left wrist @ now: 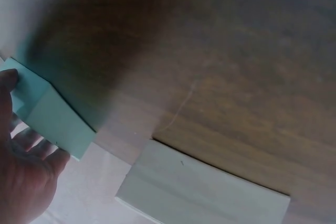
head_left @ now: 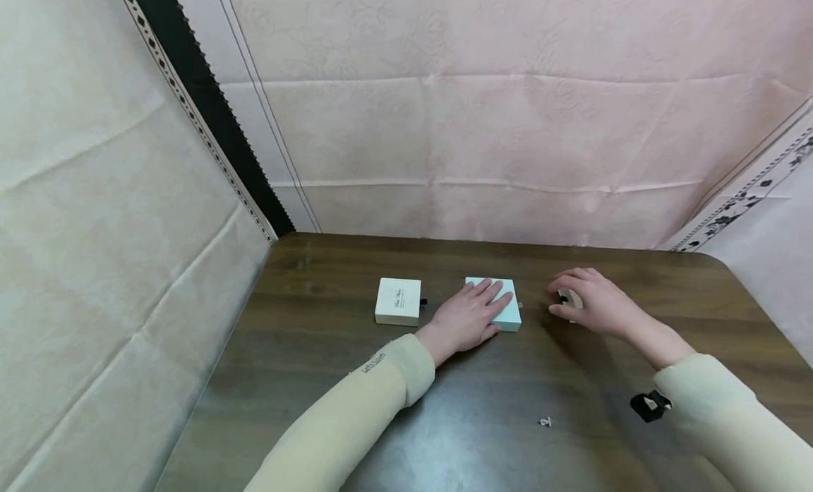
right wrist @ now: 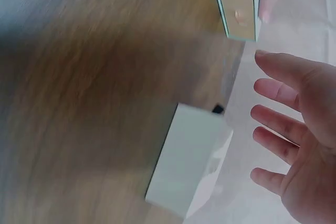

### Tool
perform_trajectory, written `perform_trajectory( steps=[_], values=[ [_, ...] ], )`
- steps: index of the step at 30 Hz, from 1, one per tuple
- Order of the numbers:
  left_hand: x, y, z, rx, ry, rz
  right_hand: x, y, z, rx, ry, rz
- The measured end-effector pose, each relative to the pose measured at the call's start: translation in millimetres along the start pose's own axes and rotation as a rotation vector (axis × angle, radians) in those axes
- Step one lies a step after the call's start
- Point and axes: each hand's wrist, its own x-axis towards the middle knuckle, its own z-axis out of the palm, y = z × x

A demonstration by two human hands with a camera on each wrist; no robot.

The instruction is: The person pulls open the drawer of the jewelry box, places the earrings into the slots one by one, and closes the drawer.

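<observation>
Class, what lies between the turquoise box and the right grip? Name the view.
Bare tabletop, except a small pale tab on the turquoise box, facing the right grip; the head view shows it.

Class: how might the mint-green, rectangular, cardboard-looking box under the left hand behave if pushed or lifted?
The mint-green, rectangular, cardboard-looking box is probably stiff, given its straight, crisp edges. Lying flat on the brown wooden table, it should slide rather than tip. Its tan end panel, with a tab, may slide out if tilted.
</observation>
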Motion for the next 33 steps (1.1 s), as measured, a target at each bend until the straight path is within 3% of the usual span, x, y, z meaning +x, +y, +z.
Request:
perform_trajectory(
  steps=[14, 23, 33],
  values=[
    [-6.7, -4.7, -5.1, -0.062, -0.016, -0.036, -17.5, 21.9, -7.1, -0.049, 0.006, 0.041],
    [-11.3, -6.9, -17.9, -0.086, -0.02, -0.047, -25.1, 28.9, -3.3, -0.071, 0.005, 0.076],
    [-28.3, -6.0, -30.4, -0.125, -0.01, -0.053, -31.1, 32.4, 5.7, -0.082, 0.002, 0.114]
  ],
)
